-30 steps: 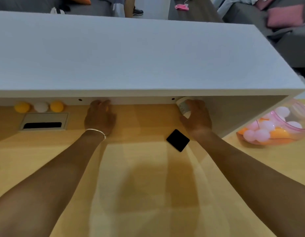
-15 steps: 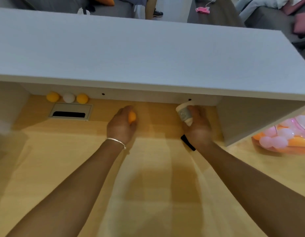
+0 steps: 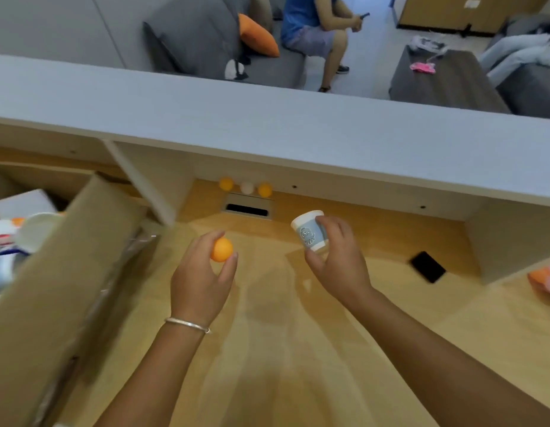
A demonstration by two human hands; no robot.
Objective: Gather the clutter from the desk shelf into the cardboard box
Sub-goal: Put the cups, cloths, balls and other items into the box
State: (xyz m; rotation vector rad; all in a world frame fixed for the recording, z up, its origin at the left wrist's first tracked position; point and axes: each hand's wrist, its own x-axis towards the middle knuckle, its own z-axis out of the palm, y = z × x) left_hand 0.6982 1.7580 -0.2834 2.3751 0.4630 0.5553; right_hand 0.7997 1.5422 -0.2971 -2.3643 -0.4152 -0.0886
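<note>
My left hand (image 3: 199,278) holds an orange ball (image 3: 221,249) between thumb and fingers, lifted above the wooden desk. My right hand (image 3: 338,260) grips a small white paper cup (image 3: 309,231) with a blue label, tilted. The cardboard box (image 3: 70,272) stands at the left with its flap raised; cups and other items lie inside it. Under the white shelf (image 3: 267,131), at the back, two orange balls (image 3: 226,184) and a white ball (image 3: 247,187) sit in a row. A black square card (image 3: 428,267) lies flat on the desk at the right.
A cable slot (image 3: 247,208) is set into the desk just in front of the three balls. A pink bowl of balls (image 3: 548,278) shows at the right edge. Beyond the shelf a person sits on a grey sofa.
Both hands have pulled back out from under the shelf, the left with the orange ball, the right with the cup. The view has swung left, and the box has come into sight.
</note>
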